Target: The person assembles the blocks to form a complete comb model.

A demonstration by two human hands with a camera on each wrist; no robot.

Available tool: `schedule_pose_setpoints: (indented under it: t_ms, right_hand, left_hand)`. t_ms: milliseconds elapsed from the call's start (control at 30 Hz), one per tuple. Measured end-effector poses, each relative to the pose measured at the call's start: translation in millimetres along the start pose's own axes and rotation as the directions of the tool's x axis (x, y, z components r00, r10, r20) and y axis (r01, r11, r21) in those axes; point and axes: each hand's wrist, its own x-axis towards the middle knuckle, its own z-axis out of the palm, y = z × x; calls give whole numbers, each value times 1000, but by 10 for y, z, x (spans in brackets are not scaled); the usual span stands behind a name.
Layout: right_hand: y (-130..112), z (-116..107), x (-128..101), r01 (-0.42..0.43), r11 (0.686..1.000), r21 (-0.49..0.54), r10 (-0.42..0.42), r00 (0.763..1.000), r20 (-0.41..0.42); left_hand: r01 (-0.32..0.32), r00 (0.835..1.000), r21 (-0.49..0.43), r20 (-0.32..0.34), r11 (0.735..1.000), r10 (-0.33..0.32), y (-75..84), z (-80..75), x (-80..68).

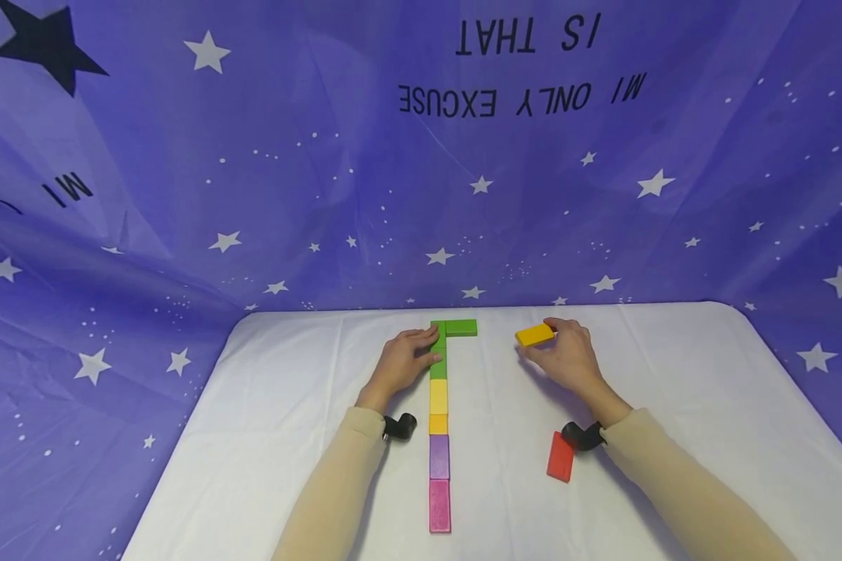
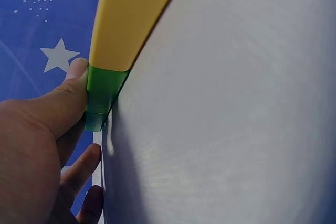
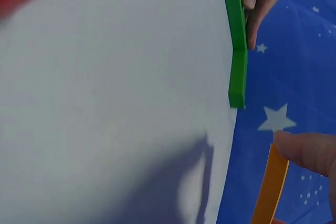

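One orange-yellow rectangular block (image 1: 535, 335) was up off the white cloth-covered table (image 1: 288, 389), pinched between the thumb and fingers of the person's right hand (image 1: 568, 357). To its left ran a straight row of smooth, flat blocks (image 1: 439, 368) — green at the far end, then a yellow stretch (image 1: 438, 396), a purple rectangular block (image 1: 439, 456) and a pink rectangular block (image 1: 440, 505), end to end. A green oblong block (image 1: 461, 328) jutted rightward from the far end, making a corner. The left hand (image 1: 401, 362) was at the row's left side, fingers loosely extended, touching the green part. Well apart, a red rectangular block (image 1: 560, 460) lay near the right wrist. Behind hung a purple, star-printed fabric (image 1: 365, 195).
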Motion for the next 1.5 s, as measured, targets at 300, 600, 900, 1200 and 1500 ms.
schedule_pose_setpoints:
  t_ms: [300, 600, 900, 1200, 1500]
  right_hand:
    - [-163, 171, -50, 1, 1000, 7, -1, 1000, 20]
    - [-283, 315, -33, 26, 1000, 5, -26, 1000, 18]
    - [-394, 442, -29, 32, 999, 11, -32, 999, 27]
    - [-476, 572, -21, 8, 1000, -28, -7, 1000, 26]
    - [-542, 681, -13, -7, 998, -65, 10, 999, 46]
  left_hand:
    - [4, 1000, -11, 5, 1000, -4, 10, 26, -18]
    - [22, 1000, -15, 13, 1000, -21, 17, 5, -7]
    - [16, 1000, -10, 4, 1000, -16, 4, 5, 1]
    - [25, 1000, 2, 10, 1000, -25, 14, -8, -1]
    - [34, 999, -1, 13, 999, -34, 22, -12, 5]
